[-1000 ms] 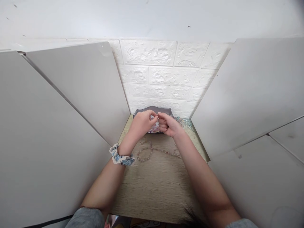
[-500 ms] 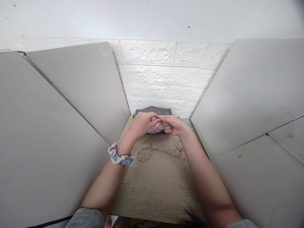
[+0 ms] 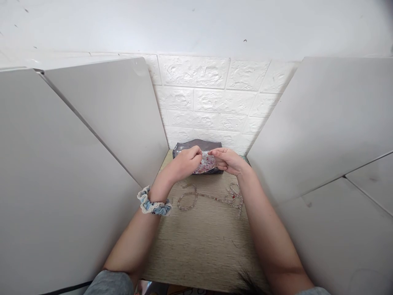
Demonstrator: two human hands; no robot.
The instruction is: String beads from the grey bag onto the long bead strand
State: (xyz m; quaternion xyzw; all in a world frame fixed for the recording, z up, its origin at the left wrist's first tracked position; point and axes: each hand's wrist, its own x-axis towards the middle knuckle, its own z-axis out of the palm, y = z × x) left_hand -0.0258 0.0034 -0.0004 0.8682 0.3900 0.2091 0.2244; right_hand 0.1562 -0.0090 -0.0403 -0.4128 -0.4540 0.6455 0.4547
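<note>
My left hand [image 3: 186,164], with a blue scrunchie [image 3: 156,206] on its wrist, is closed in a pinch above the pouch's left part. My right hand [image 3: 229,160] is also pinched, a small gap away on the right. Whatever lies between the fingertips of either hand is too small to make out. Behind and under both hands a dark grey pouch [image 3: 205,144] stands open against the wall, with many small pink and clear beads [image 3: 207,164] in it. Nearer to me a beaded string [image 3: 211,197] lies curled on the wooden surface [image 3: 199,241].
Grey-white panels rise on the left [image 3: 104,110] and right [image 3: 313,123], leaving a narrow space between. A white brick-pattern wall [image 3: 211,100] closes the back. A thin dark thread [image 3: 238,245] lies near the front right. Behind my right hand a greenish thing is mostly hidden.
My fingertips, which met above the pouch, have come apart. The right hand has shifted slightly right, and the left fingers have curled in. More beads in the pouch now show.
</note>
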